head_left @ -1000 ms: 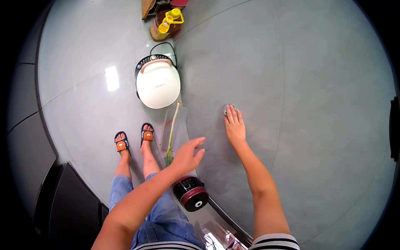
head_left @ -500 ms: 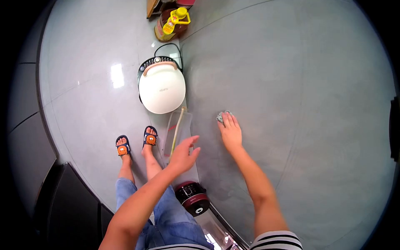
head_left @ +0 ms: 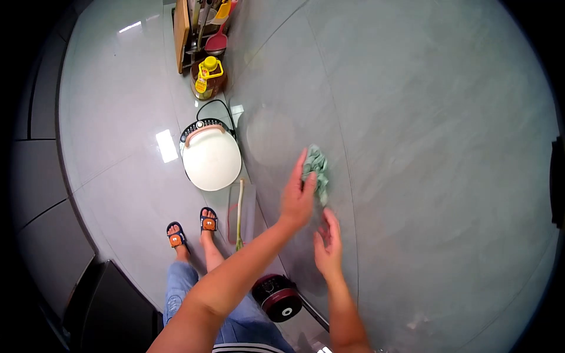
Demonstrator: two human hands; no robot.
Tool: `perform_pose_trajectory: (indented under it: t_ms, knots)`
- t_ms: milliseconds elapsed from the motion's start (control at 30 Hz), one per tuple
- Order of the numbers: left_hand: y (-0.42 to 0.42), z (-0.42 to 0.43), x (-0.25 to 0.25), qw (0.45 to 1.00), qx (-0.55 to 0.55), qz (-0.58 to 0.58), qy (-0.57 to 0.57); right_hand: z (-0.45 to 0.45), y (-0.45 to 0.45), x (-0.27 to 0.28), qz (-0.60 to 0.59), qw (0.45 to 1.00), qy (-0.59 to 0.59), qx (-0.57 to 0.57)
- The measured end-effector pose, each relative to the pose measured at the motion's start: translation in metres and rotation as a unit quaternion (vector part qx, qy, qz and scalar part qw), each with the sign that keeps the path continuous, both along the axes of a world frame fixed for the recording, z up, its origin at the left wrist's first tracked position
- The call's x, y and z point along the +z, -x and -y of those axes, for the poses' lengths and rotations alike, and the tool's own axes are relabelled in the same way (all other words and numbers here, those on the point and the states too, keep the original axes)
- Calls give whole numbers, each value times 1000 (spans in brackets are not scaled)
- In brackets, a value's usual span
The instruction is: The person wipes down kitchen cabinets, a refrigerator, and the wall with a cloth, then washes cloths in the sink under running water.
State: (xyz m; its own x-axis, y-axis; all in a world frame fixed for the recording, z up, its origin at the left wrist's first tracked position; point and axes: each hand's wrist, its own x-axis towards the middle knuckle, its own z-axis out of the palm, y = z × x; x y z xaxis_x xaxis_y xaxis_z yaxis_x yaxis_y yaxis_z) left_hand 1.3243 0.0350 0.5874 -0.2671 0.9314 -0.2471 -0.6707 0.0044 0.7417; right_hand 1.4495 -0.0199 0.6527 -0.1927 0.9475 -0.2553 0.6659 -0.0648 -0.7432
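Note:
A crumpled pale green cloth (head_left: 316, 167) is in my left hand (head_left: 297, 200), gripped between thumb and fingers in front of the large grey surface. Just below it is my right hand (head_left: 329, 247), with thumb and fingers apart and nothing between them. Its fingertips come close to the cloth's lower end; whether they touch it I cannot tell. Left of my hands, a long spring onion (head_left: 240, 206) lies along a clear plastic tray (head_left: 250, 220).
A white electric appliance (head_left: 212, 159) with a pink handle stands left of the hands. Beyond it are an oil jug (head_left: 207, 82), a wooden board (head_left: 181, 38) and a red spatula (head_left: 216, 42). A dark red cooker (head_left: 276, 297) stands near my body. Sandalled feet (head_left: 208, 222) show at left.
The cloth, under my right hand against the grey surface before, is now in my left hand. My left hand has moved up and right; my right hand has drawn back. The view has shifted.

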Motion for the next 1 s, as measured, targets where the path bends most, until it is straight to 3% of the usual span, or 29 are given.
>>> perform_pose_trajectory:
  t_ms: [67, 133, 233, 333, 433, 533, 633, 733, 867, 1000]
  knots:
    - [-11, -9, 16, 985, 37, -165, -38, 10, -23, -17, -103, 993, 36, -55]
    - [-34, 9, 28, 929, 52, -351, -101, 13, -34, -23, -157, 980, 67, -102]
    - [-33, 17, 9, 909, -24, -383, -166, 15, -35, -32, -157, 974, 89, -134]
    - [-19, -30, -2, 897, 54, -417, -133, 2, -23, -48, -145, 978, 93, -114]
    - [39, -95, -13, 943, 106, -311, -59, -24, 8, -30, -181, 972, 106, -107]
    - [26, -75, -19, 901, 91, -410, -109, -37, 12, -33, -202, 972, 79, -93]
    - [11, -42, 11, 891, 35, -422, -163, -38, 6, -50, -183, 978, 45, -88]
    - [37, -100, -14, 870, 108, -469, -111, -58, 26, -36, -192, 978, 70, -39]
    - [119, -165, 2, 921, 137, -359, -69, -67, 41, -28, -188, 977, 94, -41]
    - [87, -123, 10, 900, 86, -410, -123, -75, 52, -38, -211, 970, 103, -60]
